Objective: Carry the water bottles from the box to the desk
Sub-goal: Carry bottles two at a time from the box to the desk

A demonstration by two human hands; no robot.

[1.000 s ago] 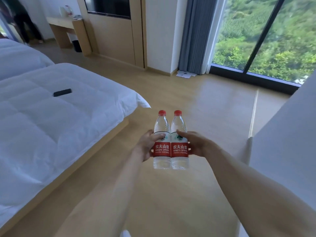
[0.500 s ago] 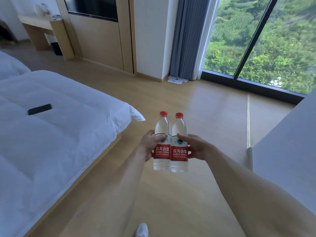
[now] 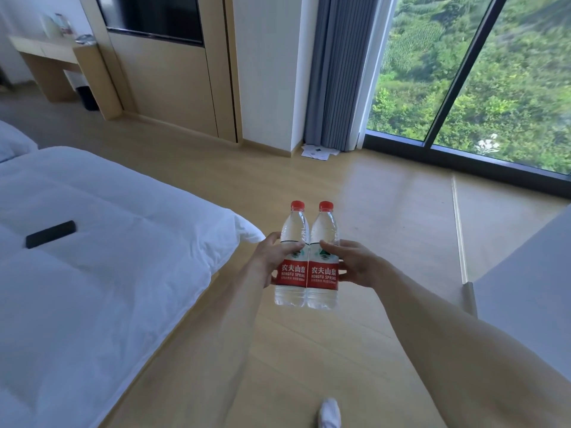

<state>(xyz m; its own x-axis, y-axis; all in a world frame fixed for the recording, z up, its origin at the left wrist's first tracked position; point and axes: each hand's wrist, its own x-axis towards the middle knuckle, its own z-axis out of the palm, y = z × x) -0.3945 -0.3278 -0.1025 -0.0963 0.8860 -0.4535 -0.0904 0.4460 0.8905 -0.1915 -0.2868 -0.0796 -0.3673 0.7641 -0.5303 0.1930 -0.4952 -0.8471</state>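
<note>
While both hands press inward at frame centre, left hand (image 3: 272, 257) gripping the left bottle (image 3: 292, 267), right hand (image 3: 355, 264) gripping the right bottle (image 3: 323, 270), bottles upright, touching, between the palms, bed (image 3: 92, 273) at nine o'clock, worktop (image 3: 43, 49) far off at eleven o'clock.

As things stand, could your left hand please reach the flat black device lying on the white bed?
Probably not yet: the left hand grips a red-capped clear water bottle, and the flat black device lies well off to its left.
</note>
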